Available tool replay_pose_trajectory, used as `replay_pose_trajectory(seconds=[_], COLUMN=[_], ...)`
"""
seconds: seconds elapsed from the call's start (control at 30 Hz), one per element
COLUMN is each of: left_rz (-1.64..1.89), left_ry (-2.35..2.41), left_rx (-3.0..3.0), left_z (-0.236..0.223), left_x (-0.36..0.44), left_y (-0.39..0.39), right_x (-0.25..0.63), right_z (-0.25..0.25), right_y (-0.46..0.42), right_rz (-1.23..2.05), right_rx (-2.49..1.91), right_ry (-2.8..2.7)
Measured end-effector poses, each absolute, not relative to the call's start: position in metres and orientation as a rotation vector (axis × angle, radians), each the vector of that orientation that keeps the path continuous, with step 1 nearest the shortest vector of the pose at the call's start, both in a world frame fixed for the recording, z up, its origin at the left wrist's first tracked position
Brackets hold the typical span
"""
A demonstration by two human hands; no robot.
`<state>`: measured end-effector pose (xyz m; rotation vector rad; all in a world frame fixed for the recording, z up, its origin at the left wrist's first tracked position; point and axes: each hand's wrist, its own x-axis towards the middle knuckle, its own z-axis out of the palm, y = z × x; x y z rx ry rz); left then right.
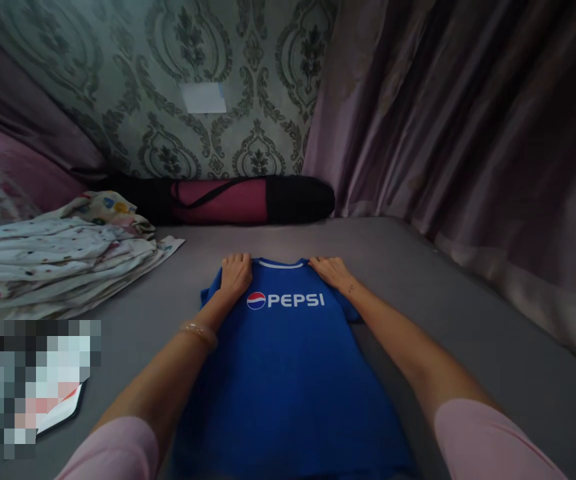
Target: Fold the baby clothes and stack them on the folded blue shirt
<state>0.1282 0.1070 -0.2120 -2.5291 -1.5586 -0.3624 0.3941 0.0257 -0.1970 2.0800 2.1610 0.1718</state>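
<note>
Two bare hands, one left hand (pixel 237 273) and one right hand (pixel 332 271), at the centre of the frame. One blue shirt (pixel 288 380), centre to bottom, bearing one round emblem (pixel 256 301) and one five-letter word (pixel 296 301). One bangle (pixel 199 333), left of centre. Two pink sleeves (pixel 488 440), one in each lower corner area. One long black-and-pink bag (pixel 238 208), upper middle. One pale rectangle (pixel 205 98) above it. Two stretches of curtain (pixel 448 133), upper left and right. One heap of cloth (pixel 68 253) at left; its separate pieces cannot be counted. One flat object (pixel 63 415), partly pixelated, lower left.
</note>
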Motion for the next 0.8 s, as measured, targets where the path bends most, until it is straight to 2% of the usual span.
replay_pose_trajectory(seconds=[0.13, 0.23, 0.33, 0.43, 0.5, 0.6, 0.7, 0.8], left_rz=[-0.317, -0.229, -0.102, -0.087, -0.188, -0.394, -0.492, -0.476], left_ry=[-1.540, -1.606, -1.690, -1.665, -1.541, -1.206, -0.883, -0.801], left_rx=[-2.525, -2.583, -2.670, -2.680, -2.725, -2.946, -3.175, -3.205], left_z=[-0.214, -0.213, -0.205, -0.192, -0.186, -0.186, -0.195, -0.209], left_x=[0.131, 0.131, 0.128, 0.129, 0.137, 0.166, 0.205, 0.237], left_y=[0.114, 0.120, 0.128, 0.129, 0.122, 0.102, 0.078, 0.061], right_x=[0.397, 0.404, 0.421, 0.442, 0.454, 0.463, 0.463, 0.458], right_z=[-0.201, -0.199, -0.190, -0.179, -0.173, -0.167, -0.165, -0.168], right_y=[0.035, 0.041, 0.043, 0.032, 0.019, 0.000, -0.012, -0.019], right_rz=[0.131, -0.086, -0.682, -1.366, -1.618, -1.695, -1.558, -1.471], right_rx=[2.076, 2.236, 2.566, 2.826, 2.898, 2.947, 3.014, 3.049], right_ry=[2.230, 2.271, 2.186, 1.866, 1.658, 1.460, 1.346, 1.356])
